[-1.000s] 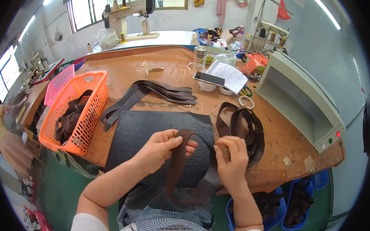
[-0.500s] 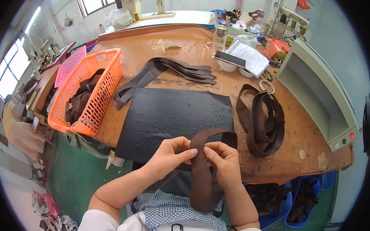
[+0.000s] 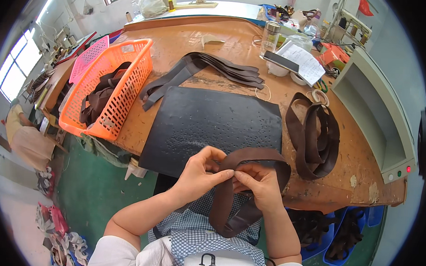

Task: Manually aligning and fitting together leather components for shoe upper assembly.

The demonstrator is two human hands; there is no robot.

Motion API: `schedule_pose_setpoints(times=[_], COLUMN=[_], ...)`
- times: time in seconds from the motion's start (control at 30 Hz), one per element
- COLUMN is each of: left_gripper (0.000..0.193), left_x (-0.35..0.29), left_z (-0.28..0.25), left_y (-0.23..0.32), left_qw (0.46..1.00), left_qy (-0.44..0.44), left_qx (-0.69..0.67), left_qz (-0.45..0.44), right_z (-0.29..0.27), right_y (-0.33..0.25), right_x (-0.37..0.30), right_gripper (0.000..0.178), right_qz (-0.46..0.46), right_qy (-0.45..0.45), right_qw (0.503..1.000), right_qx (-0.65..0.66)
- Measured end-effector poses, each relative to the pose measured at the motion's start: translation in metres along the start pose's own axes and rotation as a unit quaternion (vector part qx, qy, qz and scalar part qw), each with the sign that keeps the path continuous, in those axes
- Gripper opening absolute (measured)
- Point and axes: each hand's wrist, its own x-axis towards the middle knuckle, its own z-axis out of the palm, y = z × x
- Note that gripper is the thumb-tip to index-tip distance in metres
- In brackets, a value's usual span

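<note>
Both of my hands pinch one dark brown leather strap (image 3: 256,158) just in front of the table's near edge. My left hand (image 3: 200,172) grips it from the left, and my right hand (image 3: 258,181) holds it from the right, fingertips touching. The strap arches over my hands and hangs down in a loop toward my lap. Right behind my hands a black perforated mat (image 3: 213,126) lies on the wooden table (image 3: 362,157).
An orange basket (image 3: 109,89) with brown straps stands at the left. A fan of dark straps (image 3: 210,69) lies beyond the mat, a coiled pile of brown straps (image 3: 313,136) at the right. A phone (image 3: 281,60), papers, a bottle and a grey machine (image 3: 375,108) stand farther back. Blue bins sit under the table.
My hands have drawn the strap closer to my body, off the mat's edge. The strap now hangs in a longer loop toward my lap.
</note>
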Motion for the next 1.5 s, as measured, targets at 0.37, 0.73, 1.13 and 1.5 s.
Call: schedule_pose_setpoints(times=[0.37,0.73,1.13,1.5], left_gripper=[0.015,0.008,0.019,0.014], left_x=[-0.013,-0.003,0.014,0.014], left_z=[-0.001,0.002,-0.012,-0.022], left_y=[0.001,-0.019,-0.013,-0.009], left_qw=[0.975,0.905,0.994,0.986], left_qy=[0.085,0.131,0.075,-0.066], left_qx=[0.175,0.323,0.024,-0.124], left_qz=[0.11,0.245,0.073,-0.095], right_z=[0.03,0.03,0.015,0.012], right_y=[0.014,0.012,0.021,0.013], right_x=[-0.003,0.002,0.006,0.011], right_gripper=[0.02,0.016,0.016,0.013], right_qz=[-0.019,-0.084,0.003,-0.04], right_qy=[0.055,0.101,0.085,0.041], right_qw=[0.995,0.915,0.994,0.998], right_qx=[-0.081,-0.381,-0.074,-0.004])
